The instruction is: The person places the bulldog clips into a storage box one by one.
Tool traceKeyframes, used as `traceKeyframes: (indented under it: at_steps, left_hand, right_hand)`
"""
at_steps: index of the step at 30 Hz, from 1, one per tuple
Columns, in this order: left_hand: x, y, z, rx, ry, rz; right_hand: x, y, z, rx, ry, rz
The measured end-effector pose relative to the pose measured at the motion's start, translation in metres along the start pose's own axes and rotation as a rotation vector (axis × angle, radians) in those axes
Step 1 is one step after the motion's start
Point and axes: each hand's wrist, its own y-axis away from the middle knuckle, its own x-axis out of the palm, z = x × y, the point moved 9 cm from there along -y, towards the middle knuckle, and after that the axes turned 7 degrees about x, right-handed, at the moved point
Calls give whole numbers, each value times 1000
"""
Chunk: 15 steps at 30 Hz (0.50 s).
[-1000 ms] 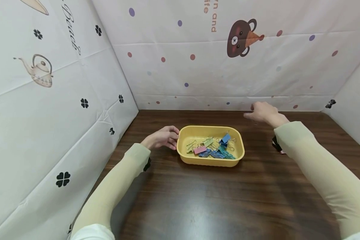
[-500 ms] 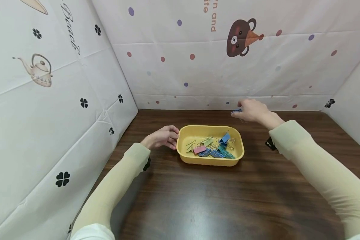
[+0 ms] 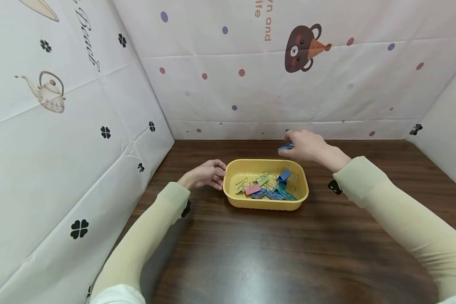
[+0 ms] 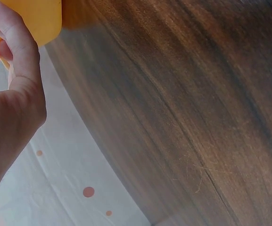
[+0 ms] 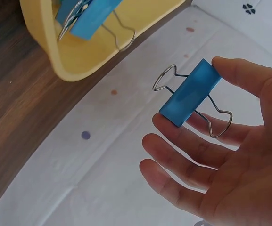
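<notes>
My right hand [image 3: 308, 145] is raised just beyond the back right edge of the yellow plastic box [image 3: 267, 204]. It pinches a blue binder clip [image 5: 191, 92] between thumb and fingertip, both wire handles spread outward, the other fingers loosely bent. Beside the box's left end is my left hand [image 3: 207, 174], its relaxed fingers touching the rim from outside; the left wrist view shows these fingers [image 4: 25, 52] against the yellow wall. Inside the box lie several binder clips: a pink one [image 3: 252, 190], light green ones [image 3: 261, 180], blue ones [image 3: 284, 175] and a teal one [image 3: 286, 193].
The box stands on a dark brown wooden table [image 3: 228, 249]. White printed sheets hang as a back wall [image 3: 213, 97] and a left wall [image 3: 80, 169], with another at the right. A black strap piece [image 3: 335, 186] shows under the right cuff.
My right hand has travelled left toward the box with the blue binder clip, which came into view between its fingers. My left hand and the box have stayed in place.
</notes>
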Motion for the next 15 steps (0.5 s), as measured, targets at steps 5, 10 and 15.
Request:
traceKeyframes:
  at_steps: [5,10,15]
  left_hand:
    - [-1,0,1,-2,6,1]
    - [-1,1,1,-6,10,-4]
    - [-1,0,2,-2,12,-7]
  right_hand:
    - [3,4,11,-31,32,-8]
    - [10,8,22,-71,55,12]
    - [19,11,30,-92,80,28]
